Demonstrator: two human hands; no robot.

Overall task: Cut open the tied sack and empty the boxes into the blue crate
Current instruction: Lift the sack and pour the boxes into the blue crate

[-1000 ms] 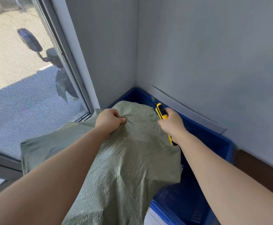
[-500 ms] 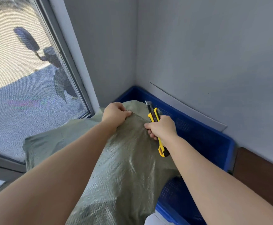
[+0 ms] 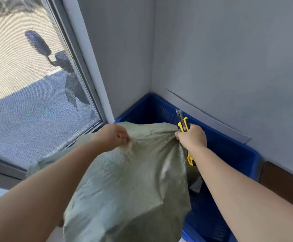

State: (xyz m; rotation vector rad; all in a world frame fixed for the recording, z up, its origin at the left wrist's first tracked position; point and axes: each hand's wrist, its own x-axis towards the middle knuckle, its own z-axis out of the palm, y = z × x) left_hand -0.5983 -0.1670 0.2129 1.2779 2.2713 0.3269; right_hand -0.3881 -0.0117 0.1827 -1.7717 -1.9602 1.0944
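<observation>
Over blue crate (image 3: 229, 151), arms extended: left hand (image 3: 110, 137) clutches sack (image 3: 124, 180), right hand (image 3: 193, 138) grips knife (image 3: 183, 124) and sack.

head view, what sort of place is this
Probably a storeroom or packing corner indoors: bare grey walls meeting at a corner, a screened window onto a paved yard, and a blue crate against the wall with a woven sack over it.

Daylit corner, brightest at the window (image 3: 20, 84) at 10 o'clock.
Sun enters through its mesh screen, whose weave shows moiré speckle; the grey walls (image 3: 229, 58) are softly, evenly lit. The left hand (image 3: 113, 137) is motion-blurred, a pale sheen sits on the sack (image 3: 124, 189) toward 5 o'clock, and wide-angle bowing bends the window frame (image 3: 87, 58) near the edges.
</observation>
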